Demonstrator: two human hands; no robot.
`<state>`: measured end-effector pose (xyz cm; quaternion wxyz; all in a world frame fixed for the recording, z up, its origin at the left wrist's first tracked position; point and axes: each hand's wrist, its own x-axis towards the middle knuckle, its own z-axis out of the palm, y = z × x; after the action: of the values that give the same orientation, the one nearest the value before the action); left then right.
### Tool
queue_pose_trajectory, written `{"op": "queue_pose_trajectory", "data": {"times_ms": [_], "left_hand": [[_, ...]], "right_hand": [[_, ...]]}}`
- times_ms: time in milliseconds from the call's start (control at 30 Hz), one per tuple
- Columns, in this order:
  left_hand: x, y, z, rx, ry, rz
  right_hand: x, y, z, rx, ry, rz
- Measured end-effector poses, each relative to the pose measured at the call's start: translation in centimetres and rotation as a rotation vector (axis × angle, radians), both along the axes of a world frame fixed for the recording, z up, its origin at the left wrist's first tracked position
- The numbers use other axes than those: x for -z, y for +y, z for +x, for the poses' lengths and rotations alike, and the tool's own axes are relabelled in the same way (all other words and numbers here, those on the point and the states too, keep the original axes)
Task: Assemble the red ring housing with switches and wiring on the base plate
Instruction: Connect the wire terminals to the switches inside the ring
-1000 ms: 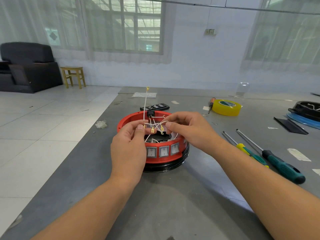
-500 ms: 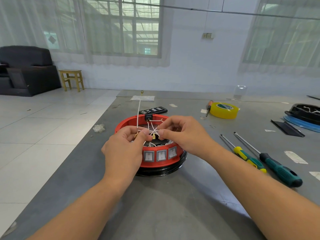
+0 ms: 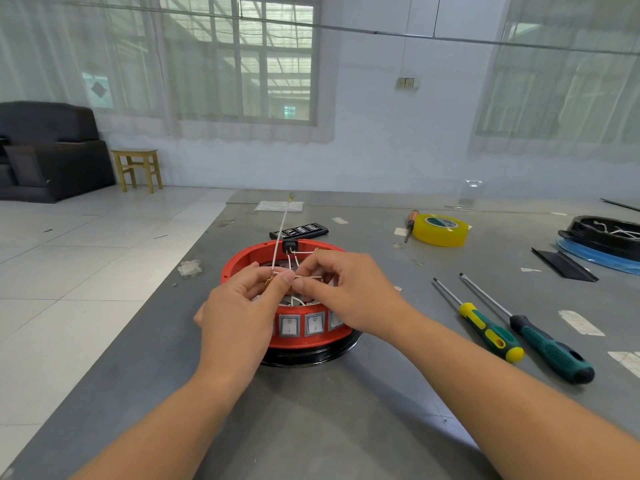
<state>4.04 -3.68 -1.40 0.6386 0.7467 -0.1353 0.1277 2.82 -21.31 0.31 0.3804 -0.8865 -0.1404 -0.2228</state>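
The red ring housing (image 3: pixel 242 259) sits on a black round base plate (image 3: pixel 311 356) on the grey table. Grey rocker switches (image 3: pixel 314 323) line its near wall. White wires (image 3: pixel 281 233) with brass terminals rise from inside the ring, one sticking up and away. My left hand (image 3: pixel 239 317) pinches a wire with a brass terminal over the ring's near side. My right hand (image 3: pixel 346 292) pinches a white wire just beside it, fingertips nearly meeting. Both hands hide much of the ring's inside.
Two screwdrivers, a yellow-green one (image 3: pixel 485 329) and a dark green one (image 3: pixel 547 348), lie to the right. A yellow tape roll (image 3: pixel 440 229) and a small orange screwdriver (image 3: pixel 410 223) are further back. A black bit case (image 3: pixel 299 230) lies behind the ring. Black and blue parts (image 3: pixel 606 240) sit far right.
My hands have come closer together and lower over the ring. The upright wire has tilted away from me.
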Motion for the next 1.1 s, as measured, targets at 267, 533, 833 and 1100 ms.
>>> {"op": "queue_pose_trajectory", "data": {"times_ms": [267, 533, 833, 1100], "left_hand": [[0.2, 0.7, 0.6, -0.118, -0.039, 0.056], [0.6, 0.9, 0.7, -0.194, -0.016, 0.204], [1.5, 0.3, -0.2, -0.168, 0.487, 0.158], [1.1, 1.0, 0.3, 0.054, 0.282, 0.003]], "right_hand": [[-0.3, -0.7, 0.0, 0.018, 0.053, 0.05], [0.5, -1.8, 0.6, 0.199, -0.013, 0.036], [3.3, -2.3, 1.6, 0.352, 0.009, 0.489], [3.6, -2.2, 1.7, 0.345, -0.109, 0.51]]}}
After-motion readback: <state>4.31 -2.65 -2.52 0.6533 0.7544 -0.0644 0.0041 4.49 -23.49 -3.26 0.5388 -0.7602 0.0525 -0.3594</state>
